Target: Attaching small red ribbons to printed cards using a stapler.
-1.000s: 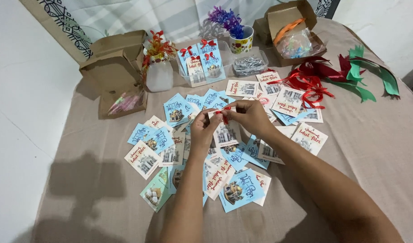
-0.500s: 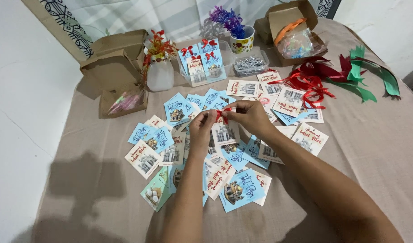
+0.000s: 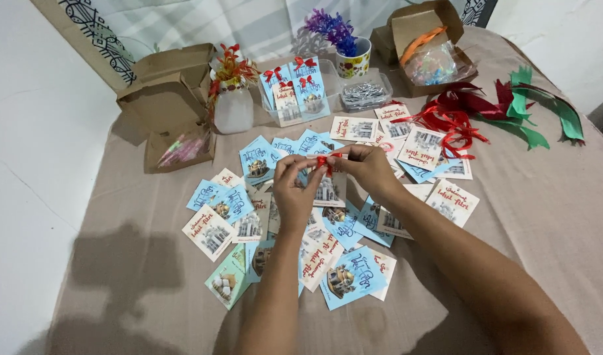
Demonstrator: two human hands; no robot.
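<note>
My left hand [image 3: 293, 187] and my right hand [image 3: 368, 167] meet over the middle of the table, fingertips pinched on a small red ribbon bow [image 3: 324, 162] at the top of a beige card [image 3: 329, 189] that hangs between them. Under and around my hands lie several blue and white printed cards [image 3: 346, 279] scattered on the tan cloth [image 3: 143, 217]. Finished cards with red bows [image 3: 300, 85] stand upright in a clear tray at the back.
An open brown box [image 3: 173, 105] with coloured bits sits back left, beside a white bottle with red flowers [image 3: 233, 98]. Back centre: a cup of purple flowers [image 3: 347, 52] and a tray of staples [image 3: 364, 95]. Red ribbons [image 3: 449, 118] and green ribbons [image 3: 544, 112] lie at right.
My hands have stayed over the same card, with only small finger movements on the red bow. Nothing else on the table has moved.
</note>
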